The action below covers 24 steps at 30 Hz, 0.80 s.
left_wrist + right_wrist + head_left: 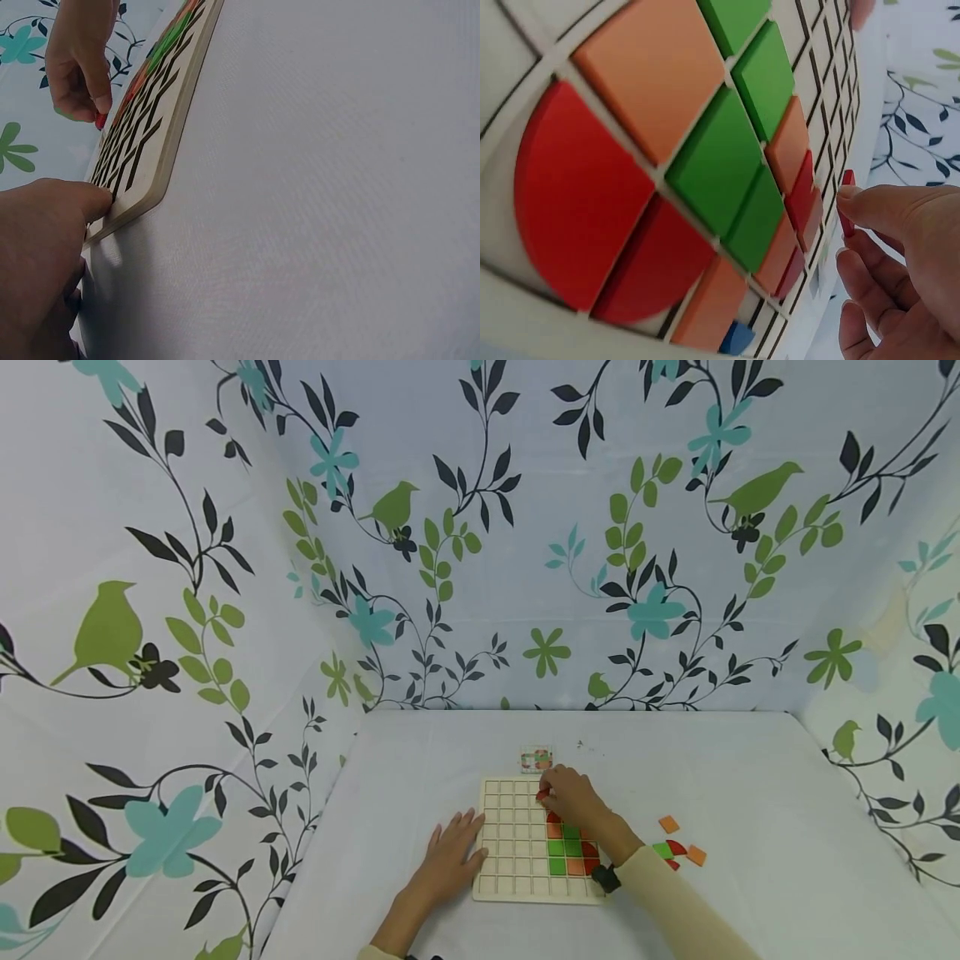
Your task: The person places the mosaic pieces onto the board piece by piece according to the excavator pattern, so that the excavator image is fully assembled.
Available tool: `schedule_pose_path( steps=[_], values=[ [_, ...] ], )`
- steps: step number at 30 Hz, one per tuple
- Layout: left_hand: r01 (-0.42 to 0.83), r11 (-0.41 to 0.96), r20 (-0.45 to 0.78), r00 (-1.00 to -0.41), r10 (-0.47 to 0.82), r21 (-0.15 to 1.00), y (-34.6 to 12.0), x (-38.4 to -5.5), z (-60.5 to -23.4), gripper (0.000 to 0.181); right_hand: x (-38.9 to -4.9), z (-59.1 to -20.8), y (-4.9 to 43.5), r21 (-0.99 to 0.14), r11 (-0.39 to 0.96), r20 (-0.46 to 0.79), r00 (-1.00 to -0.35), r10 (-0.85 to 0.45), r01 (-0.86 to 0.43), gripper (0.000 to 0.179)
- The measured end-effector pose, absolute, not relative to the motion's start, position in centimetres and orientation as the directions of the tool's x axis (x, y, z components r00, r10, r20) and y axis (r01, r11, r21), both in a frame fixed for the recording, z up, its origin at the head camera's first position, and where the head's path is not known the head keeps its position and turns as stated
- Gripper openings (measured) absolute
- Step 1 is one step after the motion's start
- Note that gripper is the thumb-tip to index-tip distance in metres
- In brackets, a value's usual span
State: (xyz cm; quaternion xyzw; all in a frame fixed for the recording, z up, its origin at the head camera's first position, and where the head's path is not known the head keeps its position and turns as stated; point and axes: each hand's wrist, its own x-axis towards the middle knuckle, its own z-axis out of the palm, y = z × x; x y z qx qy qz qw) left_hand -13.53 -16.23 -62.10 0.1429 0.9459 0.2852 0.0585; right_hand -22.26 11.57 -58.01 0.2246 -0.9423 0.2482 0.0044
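Observation:
A pale wooden grid board point(510, 839) lies on the white table. Green, orange and red tiles fill part of its right side, among them a green square point(715, 161) and a red quarter-circle point(581, 195). My right hand point(573, 797) is over the board's far edge, pinching a small red tile point(847, 202) between thumb and fingers. That tile stands on edge, so its full shape is hidden. At the board's left edge rests my left hand point(447, 856), fingers spread, the thumb point(94, 201) touching the board's rim.
A small patterned card point(536, 759) lies just beyond the board. To the right are loose tiles: orange squares point(696, 856), a green piece point(663, 850) and red pieces point(677, 847). A blue piece point(737, 339) shows near the board's edge. Printed cloth point(465, 610) hangs behind the table.

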Motion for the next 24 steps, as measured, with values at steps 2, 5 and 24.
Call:
schedule_pose_path(
  steps=[2, 5, 24],
  values=[
    [0.240, 0.794, -0.026, -0.952, 0.306, 0.558, -16.2, -13.5, -62.1, 0.062, -22.1, -58.2, 11.2, -0.441, 0.772, 0.133, -0.884, -0.448, -0.458, 0.011],
    [0.246, 0.795, -0.021, -0.951, 0.309, 0.555, -16.2, -13.5, -62.1, 0.061, -22.0, -58.4, 10.8, -0.417, 0.772, 0.136, -0.873, -0.468, -0.480, 0.010],
    [0.243, 0.802, -0.020, -0.953, 0.303, 0.546, -16.4, -13.7, -62.7, 0.062, -22.4, -59.3, 10.6, -0.348, 0.793, 0.140, -0.864, -0.483, -0.500, 0.008]
  ],
)
